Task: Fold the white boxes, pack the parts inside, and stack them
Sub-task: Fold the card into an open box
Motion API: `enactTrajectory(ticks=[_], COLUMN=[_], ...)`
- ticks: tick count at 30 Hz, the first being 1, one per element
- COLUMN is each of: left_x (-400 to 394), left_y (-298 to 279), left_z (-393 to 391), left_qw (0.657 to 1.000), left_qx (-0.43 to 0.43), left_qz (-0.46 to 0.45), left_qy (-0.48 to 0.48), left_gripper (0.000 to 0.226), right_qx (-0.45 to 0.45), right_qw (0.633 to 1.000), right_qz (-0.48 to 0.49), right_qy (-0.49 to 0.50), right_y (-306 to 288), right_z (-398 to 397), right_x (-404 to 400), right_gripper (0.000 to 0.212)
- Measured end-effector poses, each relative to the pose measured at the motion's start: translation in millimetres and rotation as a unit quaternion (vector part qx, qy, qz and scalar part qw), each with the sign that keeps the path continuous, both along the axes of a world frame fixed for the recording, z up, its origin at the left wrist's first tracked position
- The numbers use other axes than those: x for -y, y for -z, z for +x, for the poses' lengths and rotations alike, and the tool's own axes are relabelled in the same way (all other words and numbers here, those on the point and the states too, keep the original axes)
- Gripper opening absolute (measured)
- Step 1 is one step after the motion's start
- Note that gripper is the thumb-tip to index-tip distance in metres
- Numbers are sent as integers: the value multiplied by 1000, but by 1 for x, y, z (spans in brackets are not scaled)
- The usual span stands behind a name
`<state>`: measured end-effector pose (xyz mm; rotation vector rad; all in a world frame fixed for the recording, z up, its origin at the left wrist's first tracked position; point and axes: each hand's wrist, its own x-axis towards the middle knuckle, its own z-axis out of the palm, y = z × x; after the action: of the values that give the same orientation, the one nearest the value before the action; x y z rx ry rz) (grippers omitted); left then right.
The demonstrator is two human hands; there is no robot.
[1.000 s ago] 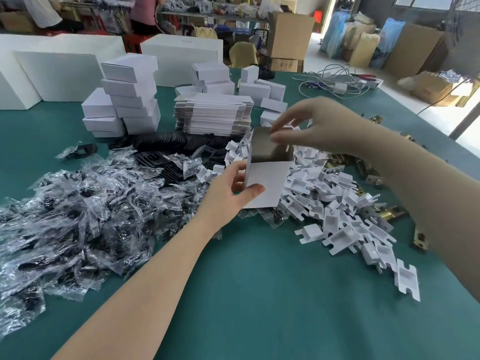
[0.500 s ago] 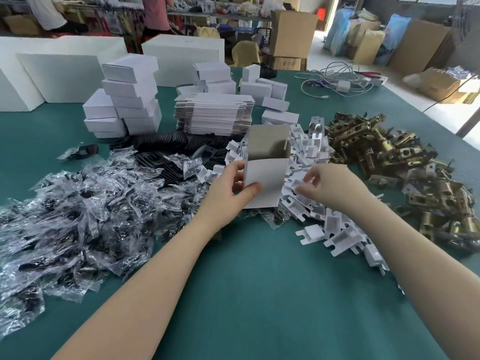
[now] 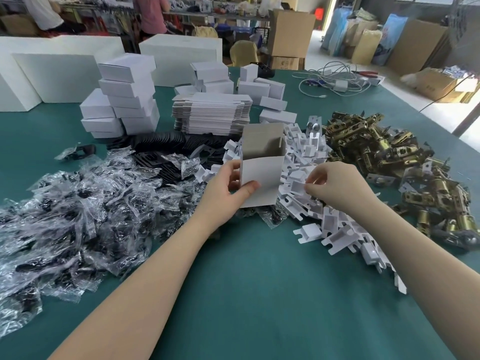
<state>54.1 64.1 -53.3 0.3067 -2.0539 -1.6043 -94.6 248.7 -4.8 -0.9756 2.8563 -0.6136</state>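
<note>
White box (image 3: pixel 261 178) stands upright, top open, above the worktop (image 3: pixel 259 281) edge of the insert pile (image 3: pixel 324 216). Judged light, thin, easily crushed; grip its side walls. Left hand (image 3: pixel 223 193) clasps its lower left wall. Right hand (image 3: pixel 335 185) pinches a white insert (image 3: pixel 297 187).

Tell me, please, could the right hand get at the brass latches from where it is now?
Probably yes. The right hand is pinching a white insert, so it would need to let go first. The brass latches lie uncovered just beyond it, with nothing between.
</note>
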Motion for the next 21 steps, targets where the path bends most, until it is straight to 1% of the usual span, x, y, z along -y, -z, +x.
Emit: enactTrajectory(ticks=[3,7,10,14,16,21], left_x=[1,3,5,6,5,2], left_y=[1,3,4,5,4,1], left_z=[1,0,0,0,1,2], left_qw=[999,998,998,999,999,999], left_qx=[-23,-29,-31,-30,-24,-29], left_qz=[38,44,54,35,24,30], left_qy=[-8,-15,-19,-21,-22,-13], left_gripper=[31,32,34,37,37,40], right_qx=[14,17,25,52,52,51], right_qw=[1000,1000,999,997,996,992], right_qz=[-6,-9,-28,-61,-73,-110], right_qy=[-6,-10,-6,2,12,18], right_y=[1,5,6,7,8,13], right_z=[0,1,2,3,1,3], right_x=[-3,-5,-5,-5,-5,-5], right_gripper=[8,10,10,7,9,13])
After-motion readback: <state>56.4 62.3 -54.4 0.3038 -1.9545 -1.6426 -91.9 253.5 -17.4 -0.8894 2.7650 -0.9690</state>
